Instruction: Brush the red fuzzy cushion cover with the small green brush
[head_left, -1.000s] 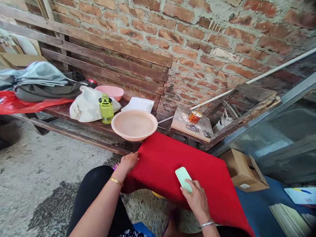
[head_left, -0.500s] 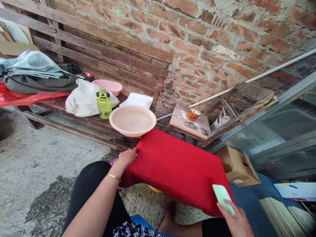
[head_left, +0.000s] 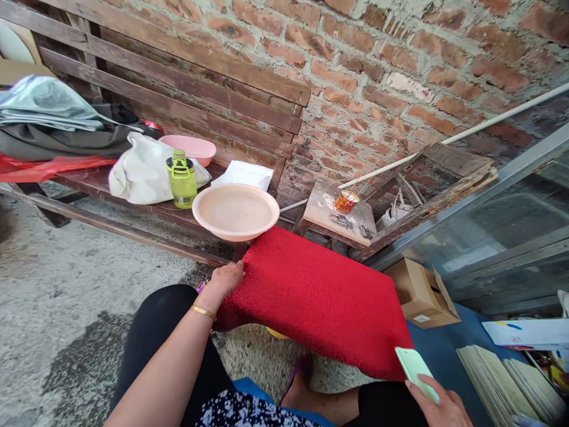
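Note:
A red cloth (head_left: 320, 302) covers a low, oblong top in front of me and hangs over its near edge. My left hand (head_left: 228, 277) is closed on the cloth at the left end, with its fingertips partly hidden against the edge. My right hand (head_left: 438, 400) holds a flat, pale green piece with rounded corners (head_left: 415, 370) by its lower part, over the near right corner of the cloth. I cannot make out what kind of thing it is. A shallow pinkish basin (head_left: 235, 212) stands just beyond my left hand.
On the wooden bench (head_left: 164, 243) are a green bottle (head_left: 182, 185), a white bag (head_left: 142, 172) and a pink bowl (head_left: 195, 148). A small stool (head_left: 317, 207) holds a patterned cup (head_left: 345, 202) and metal clips. To the right are a cardboard box (head_left: 420, 293) and stacked pale sheets (head_left: 493, 379).
My right hand has moved right and slightly down with the pale green piece, towards the cloth's right end. My left hand stays on the cloth's left edge. The view has shifted slightly.

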`<action>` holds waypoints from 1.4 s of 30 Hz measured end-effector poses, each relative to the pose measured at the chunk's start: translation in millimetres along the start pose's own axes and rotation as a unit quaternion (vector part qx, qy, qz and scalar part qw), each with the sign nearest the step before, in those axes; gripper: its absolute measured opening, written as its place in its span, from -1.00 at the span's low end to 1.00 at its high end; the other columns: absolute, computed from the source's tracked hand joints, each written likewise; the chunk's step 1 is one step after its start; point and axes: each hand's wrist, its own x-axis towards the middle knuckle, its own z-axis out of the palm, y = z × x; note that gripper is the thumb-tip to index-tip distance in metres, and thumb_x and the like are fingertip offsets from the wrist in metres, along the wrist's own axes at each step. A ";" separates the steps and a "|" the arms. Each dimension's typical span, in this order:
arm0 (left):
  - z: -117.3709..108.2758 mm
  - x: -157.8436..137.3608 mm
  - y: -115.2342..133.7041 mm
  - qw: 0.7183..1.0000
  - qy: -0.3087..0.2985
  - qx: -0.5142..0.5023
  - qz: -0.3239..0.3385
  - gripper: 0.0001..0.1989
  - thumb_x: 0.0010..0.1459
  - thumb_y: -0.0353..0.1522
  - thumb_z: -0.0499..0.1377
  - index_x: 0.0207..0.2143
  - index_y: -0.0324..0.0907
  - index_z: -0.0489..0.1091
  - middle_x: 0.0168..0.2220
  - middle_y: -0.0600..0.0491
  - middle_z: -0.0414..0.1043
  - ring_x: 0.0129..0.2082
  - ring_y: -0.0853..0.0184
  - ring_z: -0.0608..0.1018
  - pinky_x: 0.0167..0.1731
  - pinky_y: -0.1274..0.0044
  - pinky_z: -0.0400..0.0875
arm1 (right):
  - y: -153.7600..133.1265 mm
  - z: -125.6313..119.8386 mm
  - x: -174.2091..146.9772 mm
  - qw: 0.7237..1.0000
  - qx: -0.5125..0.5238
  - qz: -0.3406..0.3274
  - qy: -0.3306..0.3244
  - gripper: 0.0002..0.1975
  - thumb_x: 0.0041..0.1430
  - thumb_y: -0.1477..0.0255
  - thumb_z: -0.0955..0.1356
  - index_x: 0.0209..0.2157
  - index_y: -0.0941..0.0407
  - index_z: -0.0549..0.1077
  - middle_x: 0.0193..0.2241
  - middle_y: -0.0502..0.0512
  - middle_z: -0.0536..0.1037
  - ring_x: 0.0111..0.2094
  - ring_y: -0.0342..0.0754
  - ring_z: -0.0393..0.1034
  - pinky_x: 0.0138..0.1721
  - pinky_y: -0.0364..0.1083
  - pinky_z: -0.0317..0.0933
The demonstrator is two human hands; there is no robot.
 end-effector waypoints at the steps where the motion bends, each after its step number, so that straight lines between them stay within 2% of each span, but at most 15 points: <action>1: 0.2 -0.5 -0.6 1.000 0.000 -0.001 0.001 -0.62 0.33 -0.31 -0.07 0.11 -0.24 0.30 0.08 -0.25 0.45 0.08 0.10 0.51 0.01 0.32 0.37 | -9.9 2.7 -2.2 0.999 0.029 -0.009 -0.014 -0.39 0.03 -0.12 0.18 -0.11 -0.05 0.54 -0.26 0.21 0.54 -0.26 0.18 0.52 -0.18 0.13 0.39; 5: 1.5 -1.5 -1.4 1.000 0.006 0.000 0.006 -0.62 0.34 -0.31 -0.08 0.10 -0.24 0.30 0.06 -0.25 0.47 0.07 0.11 0.52 0.00 0.31 0.37 | -71.5 22.1 -8.2 0.989 0.111 -0.069 -0.065 -0.42 -0.06 -0.08 0.27 -0.14 -0.03 0.56 -0.20 0.14 0.53 -0.10 0.14 0.48 -0.04 0.06 0.33; 7: 2.2 -0.4 -1.1 1.000 0.008 0.003 0.003 -0.62 0.34 -0.30 -0.07 0.11 -0.23 0.31 0.07 -0.25 0.46 0.08 0.12 0.51 0.02 0.32 0.36 | -85.3 28.7 -7.0 0.983 0.128 -0.095 -0.086 -0.45 -0.05 -0.06 0.28 -0.13 -0.06 0.56 -0.19 0.10 0.53 -0.10 0.10 0.47 -0.04 0.03 0.33; 9: 2.5 1.0 -0.6 1.000 0.009 0.005 -0.002 -0.62 0.33 -0.30 -0.06 0.11 -0.22 0.31 0.08 -0.24 0.46 0.09 0.14 0.51 0.03 0.33 0.36 | -73.9 28.5 -3.3 0.985 0.121 -0.092 -0.081 -0.48 -0.07 -0.04 0.30 -0.15 -0.08 0.57 -0.19 0.09 0.53 -0.12 0.10 0.48 -0.06 0.02 0.33; 14: 2.4 3.3 -0.3 1.000 0.008 0.011 0.001 -0.64 0.33 -0.30 -0.05 0.08 -0.22 0.33 0.07 -0.25 0.46 0.06 0.12 0.53 0.01 0.32 0.38 | 3.7 2.4 3.0 0.998 0.052 -0.007 -0.031 -0.55 -0.05 -0.03 0.30 -0.19 -0.12 0.56 -0.35 0.11 0.53 -0.28 0.15 0.50 -0.21 0.08 0.36; 16: 3.0 3.7 -1.0 1.000 0.007 0.013 0.005 -0.64 0.33 -0.30 -0.06 0.08 -0.23 0.32 0.06 -0.27 0.46 0.06 0.10 0.53 0.00 0.30 0.38 | 11.3 -5.2 -0.4 0.998 0.052 0.000 -0.031 -0.52 -0.03 -0.05 0.28 -0.17 -0.11 0.55 -0.34 0.12 0.53 -0.31 0.15 0.50 -0.23 0.10 0.36; 18: 3.8 3.6 -1.6 1.000 0.007 0.017 0.009 -0.63 0.33 -0.30 -0.07 0.09 -0.25 0.30 0.06 -0.27 0.46 0.06 0.09 0.53 0.00 0.30 0.38 | -5.6 -4.0 -6.3 0.997 0.072 -0.012 -0.035 -0.50 -0.04 -0.07 0.27 -0.18 -0.10 0.56 -0.28 0.12 0.53 -0.26 0.14 0.50 -0.18 0.08 0.36; 22: 3.7 1.7 -1.0 1.000 0.006 0.016 0.007 -0.64 0.34 -0.31 -0.08 0.08 -0.25 0.29 0.05 -0.25 0.47 0.06 0.11 0.52 0.00 0.32 0.37 | -67.8 13.4 -15.7 0.987 0.123 -0.083 -0.066 -0.49 -0.08 -0.05 0.29 -0.19 -0.06 0.57 -0.22 0.08 0.52 -0.12 0.10 0.48 -0.10 -0.01 0.34; 24: 2.6 0.6 0.2 1.000 0.004 0.016 0.004 -0.64 0.34 -0.32 -0.10 0.07 -0.26 0.30 0.04 -0.25 0.48 0.05 0.12 0.53 -0.01 0.32 0.38 | -80.0 19.0 -16.0 0.983 0.123 -0.102 -0.086 -0.51 -0.08 -0.02 0.30 -0.18 -0.07 0.57 -0.22 0.06 0.52 -0.15 0.08 0.49 -0.14 -0.02 0.34; 26: 1.4 0.1 1.4 1.000 0.005 0.018 0.005 -0.64 0.34 -0.32 -0.10 0.06 -0.27 0.30 0.03 -0.25 0.48 0.04 0.11 0.54 -0.01 0.31 0.38 | -67.8 18.3 -13.5 0.986 0.107 -0.096 -0.082 -0.54 -0.08 0.00 0.30 -0.20 -0.09 0.57 -0.23 0.05 0.53 -0.19 0.08 0.50 -0.17 -0.01 0.35; 30: 0.6 0.9 1.7 1.000 0.009 0.015 0.007 -0.64 0.33 -0.32 -0.06 0.07 -0.27 0.31 0.05 -0.26 0.47 0.06 0.11 0.52 -0.01 0.32 0.38 | -8.1 2.2 -6.3 0.998 0.041 -0.029 -0.029 -0.58 -0.06 -0.01 0.29 -0.23 -0.12 0.57 -0.33 0.10 0.55 -0.31 0.13 0.51 -0.24 0.07 0.36; 32: 1.1 1.1 0.6 1.000 0.008 0.017 0.010 -0.63 0.33 -0.32 -0.07 0.09 -0.27 0.30 0.05 -0.26 0.46 0.08 0.11 0.52 0.00 0.32 0.38 | 6.4 -4.8 -5.2 1.000 0.016 -0.016 -0.015 -0.57 -0.04 -0.03 0.28 -0.24 -0.12 0.56 -0.38 0.12 0.54 -0.35 0.15 0.50 -0.27 0.10 0.36; 34: 2.0 0.7 -0.8 1.000 0.007 0.024 0.012 -0.62 0.34 -0.32 -0.08 0.10 -0.27 0.29 0.05 -0.26 0.46 0.08 0.11 0.51 0.00 0.32 0.38 | -2.3 -5.1 -6.6 1.000 0.015 -0.017 -0.011 -0.53 -0.03 -0.05 0.26 -0.21 -0.11 0.55 -0.36 0.13 0.53 -0.33 0.15 0.50 -0.24 0.10 0.36; 39: 3.7 0.3 -2.6 1.000 0.010 0.026 0.013 -0.62 0.34 -0.31 -0.09 0.12 -0.26 0.27 0.04 -0.26 0.47 0.07 0.11 0.52 0.00 0.30 0.39 | -66.9 12.5 -6.4 0.995 0.055 -0.066 -0.045 -0.47 0.01 -0.04 0.22 -0.12 -0.06 0.53 -0.19 0.13 0.50 -0.17 0.12 0.49 -0.10 0.06 0.33; 42: 4.1 1.9 -2.1 1.000 0.005 0.025 0.014 -0.62 0.34 -0.32 -0.09 0.11 -0.29 0.27 0.04 -0.28 0.47 0.06 0.10 0.53 0.00 0.29 0.39 | -62.9 15.9 -0.8 0.995 0.058 -0.056 -0.053 -0.47 0.00 -0.03 0.22 -0.12 -0.05 0.53 -0.19 0.13 0.50 -0.17 0.11 0.49 -0.10 0.06 0.32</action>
